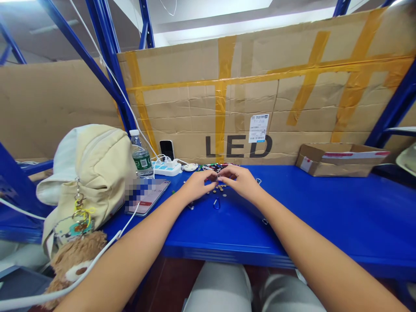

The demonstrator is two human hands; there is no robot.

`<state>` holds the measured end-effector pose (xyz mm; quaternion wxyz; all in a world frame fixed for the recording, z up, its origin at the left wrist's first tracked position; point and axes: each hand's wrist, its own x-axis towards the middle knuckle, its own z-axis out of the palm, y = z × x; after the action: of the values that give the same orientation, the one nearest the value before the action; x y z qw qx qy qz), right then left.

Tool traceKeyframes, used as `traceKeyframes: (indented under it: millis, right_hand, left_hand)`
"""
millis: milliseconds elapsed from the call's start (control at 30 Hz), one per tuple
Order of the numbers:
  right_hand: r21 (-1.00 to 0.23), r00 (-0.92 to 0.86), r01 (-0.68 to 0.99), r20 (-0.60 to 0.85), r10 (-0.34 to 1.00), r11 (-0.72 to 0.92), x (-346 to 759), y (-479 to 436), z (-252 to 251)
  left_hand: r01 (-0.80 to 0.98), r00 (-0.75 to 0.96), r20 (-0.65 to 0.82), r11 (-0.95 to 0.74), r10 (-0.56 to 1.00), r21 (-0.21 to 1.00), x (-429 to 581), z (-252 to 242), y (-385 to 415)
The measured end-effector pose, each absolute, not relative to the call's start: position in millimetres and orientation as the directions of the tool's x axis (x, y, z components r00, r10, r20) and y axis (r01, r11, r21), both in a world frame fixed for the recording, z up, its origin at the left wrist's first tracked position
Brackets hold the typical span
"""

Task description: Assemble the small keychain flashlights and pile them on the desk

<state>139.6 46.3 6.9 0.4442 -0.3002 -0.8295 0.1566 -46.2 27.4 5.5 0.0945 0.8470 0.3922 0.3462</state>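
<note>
My left hand (199, 185) and my right hand (241, 182) meet over the far part of the blue table, fingertips curled and pressed together. Whatever is pinched between them is too small to make out. Just below the fingers lie several small round tan discs (221, 189). A blue carabiner (216, 203) rests on the table nearer to me. Behind the hands is a heap of small colourful and dark pieces (216, 167), partly hidden by the fingers. One silvery clip (264, 221) lies beside my right forearm, and another (258, 181) by my right wrist.
To the left stand a cream backpack (97, 160), a water bottle (142, 158) and a tablet-like device (151, 197). A white power strip (166, 167) and a black phone-like object (167, 149) sit behind. An open cardboard box (341, 160) is at right. Cardboard (188, 112) walls the back.
</note>
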Motion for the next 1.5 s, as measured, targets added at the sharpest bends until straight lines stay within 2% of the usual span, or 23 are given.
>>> traceKeyframes:
  millis: [200, 433, 533, 667, 800, 867, 1267, 1400, 1500]
  right_hand:
    - [-0.568, -0.394, 0.353, 0.630, 0.669, 0.744, 143, 48, 5]
    - [-0.409, -0.564, 0.539, 0.474, 0.676, 0.737, 145, 56, -4]
    - [-0.444, -0.525, 0.563, 0.460, 0.717, 0.697, 143, 56, -5]
    - [-0.486, -0.430, 0.615, 0.454, 0.780, 0.621, 144, 54, -2]
    - [-0.479, -0.514, 0.642, 0.310, 0.800, 0.599, 148, 57, -5]
    - [-0.466, -0.546, 0.644, 0.275, 0.791, 0.607, 148, 58, -9]
    - [-0.312, -0.575, 0.696, 0.297, 0.762, 0.647, 140, 61, -12]
    - [-0.365, -0.546, 0.701, 0.280, 0.790, 0.613, 139, 61, -12]
    - [-0.447, -0.494, 0.641, 0.383, 0.781, 0.624, 140, 59, -9]
  left_hand:
    - [0.619, 0.431, 0.562, -0.684, 0.706, 0.386, -47, 10, 26]
    - [0.643, 0.415, 0.553, -0.663, 0.722, 0.383, -50, 8, 30]
    - [0.677, 0.411, 0.524, -0.635, 0.746, 0.372, -52, 7, 32]
    - [0.754, 0.484, 0.445, -0.617, 0.754, 0.225, -56, 5, 35]
    - [0.831, 0.505, 0.365, -0.554, 0.782, 0.039, -58, 4, 34]
    - [0.846, 0.500, 0.358, -0.533, 0.789, -0.007, -56, 4, 33]
    - [0.889, 0.366, 0.305, -0.427, 0.880, 0.166, -55, 1, 32]
    - [0.863, 0.399, 0.281, -0.461, 0.873, 0.208, -54, -1, 34]
    - [0.830, 0.418, 0.285, -0.490, 0.863, 0.265, -55, -3, 36]
